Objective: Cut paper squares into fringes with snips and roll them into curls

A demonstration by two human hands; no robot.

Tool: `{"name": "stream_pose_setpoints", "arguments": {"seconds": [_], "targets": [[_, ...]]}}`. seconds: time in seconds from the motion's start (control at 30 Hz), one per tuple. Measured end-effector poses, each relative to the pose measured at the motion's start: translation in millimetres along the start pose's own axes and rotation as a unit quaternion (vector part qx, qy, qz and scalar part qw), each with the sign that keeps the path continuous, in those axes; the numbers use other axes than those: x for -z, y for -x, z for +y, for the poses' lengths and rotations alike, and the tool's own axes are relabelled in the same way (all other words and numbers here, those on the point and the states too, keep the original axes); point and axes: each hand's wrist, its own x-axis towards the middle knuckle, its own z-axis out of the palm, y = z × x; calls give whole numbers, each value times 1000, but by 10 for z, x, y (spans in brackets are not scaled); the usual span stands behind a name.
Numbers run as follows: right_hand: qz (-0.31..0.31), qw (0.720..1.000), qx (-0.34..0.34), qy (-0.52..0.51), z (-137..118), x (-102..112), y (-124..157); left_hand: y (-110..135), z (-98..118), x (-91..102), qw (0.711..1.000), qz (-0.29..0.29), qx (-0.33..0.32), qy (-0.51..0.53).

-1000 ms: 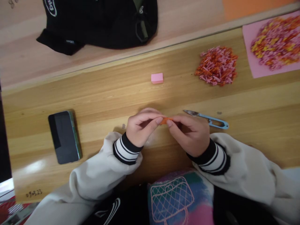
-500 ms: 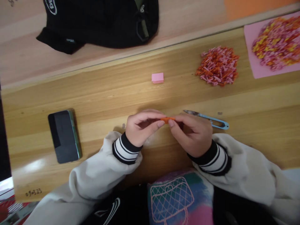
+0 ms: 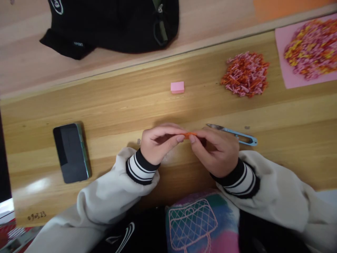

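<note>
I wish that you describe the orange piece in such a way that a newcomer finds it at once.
At the wooden table, look for the left hand and right hand. Pinched between them is the small orange piece. It alone is held; the orange-and-pink pile lies on the table.

And there, between my left hand [image 3: 158,144] and right hand [image 3: 217,151], went the orange piece [image 3: 189,135], its ends covered by my grip and the thing too small to make out, while that same right hand blocked part of the blue snips [image 3: 248,140]! Over in the pink-and-orange pile [image 3: 246,75] the bits blurred together, and the right edge sliced off the pink sheet [image 3: 289,79] with its mixed heap [image 3: 313,52], just as the top edge cropped the black cloth item [image 3: 113,28], lettering and all!
</note>
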Motion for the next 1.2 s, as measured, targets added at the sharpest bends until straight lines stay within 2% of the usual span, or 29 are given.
{"name": "stream_pose_setpoints", "arguments": {"seconds": [0.43,0.83,1.2], "targets": [[-11,1000,8,-13,-22,0,-9,21,-20,-2,1000,29,-3,3],[-11,1000,16,6,-5,20,4,38,-22,-1,998,34,48,38],[-13,999,42,27,-7,22,-1,30,-34,-1,998,30,26,40]]}}
